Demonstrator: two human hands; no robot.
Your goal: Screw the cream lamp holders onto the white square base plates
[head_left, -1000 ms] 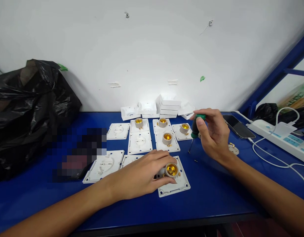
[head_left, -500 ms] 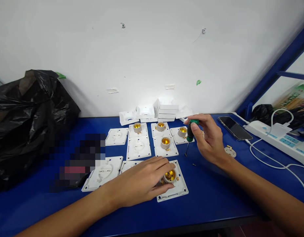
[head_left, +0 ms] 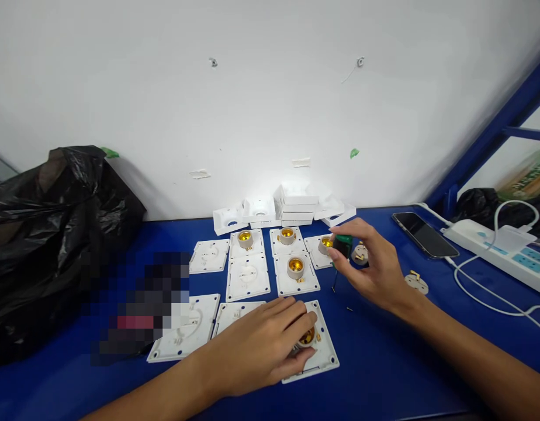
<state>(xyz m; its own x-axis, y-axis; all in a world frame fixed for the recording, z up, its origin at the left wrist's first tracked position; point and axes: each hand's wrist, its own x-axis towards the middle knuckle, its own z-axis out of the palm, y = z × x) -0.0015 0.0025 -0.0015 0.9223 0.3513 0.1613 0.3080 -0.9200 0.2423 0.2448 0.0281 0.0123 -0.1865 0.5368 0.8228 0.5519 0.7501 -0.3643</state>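
White wall [head_left: 270, 105] rises behind a glossy blue tabletop [head_left: 384, 362] in the head view. The left hand [head_left: 261, 345], palm down, has its thumb and fingers curled around a round beige lampholder with a brass-coloured threaded lining [head_left: 307, 338], which sits on a flat white square plastic plate [head_left: 326, 354] under the fingertips. Its open mouth faces up, its short axis roughly upright. Right of that hand and farther off, the right hand [head_left: 377, 266] pinches a slim screwdriver with a green and black handle [head_left: 342, 248] between thumb and fingers. Its long axis runs near upright, tip downward and leaning slightly left, just above or at the tabletop; I cannot tell which. Below the right hand lies a tiny dark screw [head_left: 349, 309].

Compared with the earlier frames, the left fingers cover more of the lampholder's mouth, and a round beige part [head_left: 360, 254] shows more fully beside the screwdriver.
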